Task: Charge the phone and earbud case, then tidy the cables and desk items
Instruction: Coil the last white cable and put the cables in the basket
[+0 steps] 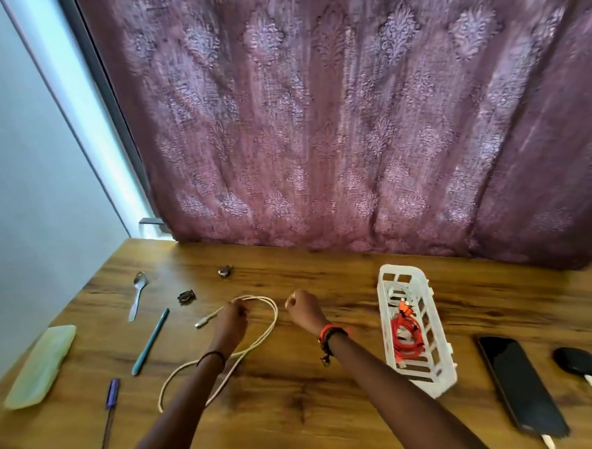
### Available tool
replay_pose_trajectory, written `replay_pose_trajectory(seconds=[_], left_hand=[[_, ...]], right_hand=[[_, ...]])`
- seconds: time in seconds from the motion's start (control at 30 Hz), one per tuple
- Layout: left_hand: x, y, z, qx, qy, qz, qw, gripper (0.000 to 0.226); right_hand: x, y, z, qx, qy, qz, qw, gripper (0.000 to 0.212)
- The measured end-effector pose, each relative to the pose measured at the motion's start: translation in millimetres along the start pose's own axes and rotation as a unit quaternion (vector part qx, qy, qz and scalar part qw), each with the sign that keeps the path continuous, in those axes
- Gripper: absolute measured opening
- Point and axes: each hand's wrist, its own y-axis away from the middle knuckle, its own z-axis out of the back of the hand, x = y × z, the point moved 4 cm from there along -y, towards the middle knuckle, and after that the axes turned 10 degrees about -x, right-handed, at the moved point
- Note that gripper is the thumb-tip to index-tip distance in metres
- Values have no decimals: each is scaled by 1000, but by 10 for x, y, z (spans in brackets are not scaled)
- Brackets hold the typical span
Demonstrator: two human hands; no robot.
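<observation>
A cream cable (259, 343) lies looped on the wooden desk (297, 406) at centre left. My left hand (232, 322) is closed on its upper loop, near the plug end (201, 322). My right hand (304, 308) is a fist just right of the loop, and whether it pinches the cable is unclear. The black phone (520, 384) lies at the right with a white cable in its near end. Beside it sits the black earbud case (577, 361), also with a white cable plugged in. A white slotted basket (434, 333) holds an orange cable (407, 338) and a white one.
On the left lie a spoon (138, 296), a teal pen (150, 341), a purple pen (107, 419), a pale green case (41, 366) and two small dark objects (186, 296). A patterned curtain (350, 118) hangs behind the desk's far edge.
</observation>
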Motion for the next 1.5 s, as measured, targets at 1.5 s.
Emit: replay_pose_trajectory(seconds=[1.5], left_hand=[[-1758, -441, 1117, 467, 472, -41, 746, 37]], right_hand=[[990, -289, 1296, -213, -312, 137, 916, 23]])
